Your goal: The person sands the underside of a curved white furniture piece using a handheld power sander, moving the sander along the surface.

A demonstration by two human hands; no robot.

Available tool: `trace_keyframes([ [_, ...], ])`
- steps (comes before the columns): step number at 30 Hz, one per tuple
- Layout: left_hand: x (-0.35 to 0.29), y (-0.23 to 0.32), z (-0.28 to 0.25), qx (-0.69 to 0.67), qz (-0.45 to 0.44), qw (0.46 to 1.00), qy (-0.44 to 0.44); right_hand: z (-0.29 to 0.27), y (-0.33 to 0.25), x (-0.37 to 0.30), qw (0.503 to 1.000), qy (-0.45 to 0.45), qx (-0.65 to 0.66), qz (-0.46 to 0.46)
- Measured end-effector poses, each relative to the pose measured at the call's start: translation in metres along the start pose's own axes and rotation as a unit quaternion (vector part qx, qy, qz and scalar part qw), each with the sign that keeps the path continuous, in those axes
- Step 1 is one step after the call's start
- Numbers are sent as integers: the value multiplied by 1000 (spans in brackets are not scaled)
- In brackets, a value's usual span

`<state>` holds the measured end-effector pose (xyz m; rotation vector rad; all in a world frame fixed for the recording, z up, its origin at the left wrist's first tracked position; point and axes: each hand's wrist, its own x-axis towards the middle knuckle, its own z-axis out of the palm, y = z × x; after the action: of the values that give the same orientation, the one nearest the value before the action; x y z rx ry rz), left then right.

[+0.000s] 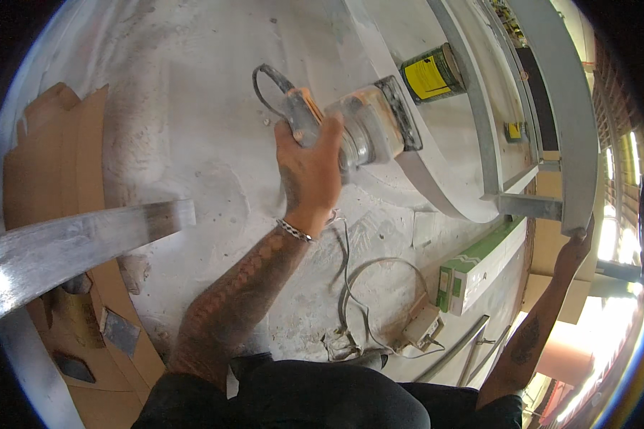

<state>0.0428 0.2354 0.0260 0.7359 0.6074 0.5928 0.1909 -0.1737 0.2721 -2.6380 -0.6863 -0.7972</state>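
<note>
orange-and-black sander (379, 123), gripped in my left hand (312, 166); grey frame (577, 136), touched by my right hand (574, 249), closure i cannot tell.

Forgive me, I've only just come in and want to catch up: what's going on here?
A person's left hand has a firm grip on an orange and black power sander, its pad close to a curved band of a gray frame; whether they touch is hard to tell. The right hand is at the near end of that frame. A green can with a yellow label and a green-and-white box are nearby.
</note>
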Motion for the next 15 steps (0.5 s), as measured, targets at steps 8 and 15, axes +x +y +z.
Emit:
trace_keyframes([
  [8,55,22,-6,-63,-26,997,-31,-2,5,1,1000,0,1,-17],
  [15,98,43,-10,-34,-73,995,-60,0,6,-1,1000,-1,7,5],
])
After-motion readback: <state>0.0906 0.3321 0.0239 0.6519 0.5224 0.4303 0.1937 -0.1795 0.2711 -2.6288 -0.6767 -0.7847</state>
